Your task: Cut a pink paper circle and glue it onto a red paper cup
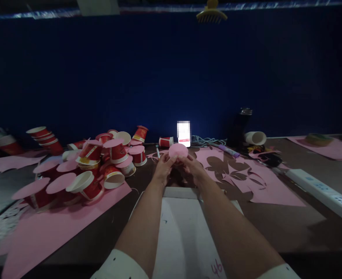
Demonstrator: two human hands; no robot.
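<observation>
Both hands meet at the middle of the head view, out over the dark table. A round pink paper disc (178, 150) is pinched between them by its near edge. My left hand (164, 167) is closed on the disc's left side, thumb on top. On the other side, my right hand (192, 166) grips it the same way. Whether a cup sits under the disc is hard to make out, as the fingers cover that spot. Just beyond stands a lit phone (184, 135). A small red paper cup (166, 142) lies on its side to the left of the phone.
Left, red paper cups (93, 190), several capped with pink discs, crowd a pink sheet (69, 232). Cut pink scraps (271, 186) and a white power strip (322, 190) lie right. A dark bottle (239, 126) stands behind. A white box (182, 228) is below my forearms.
</observation>
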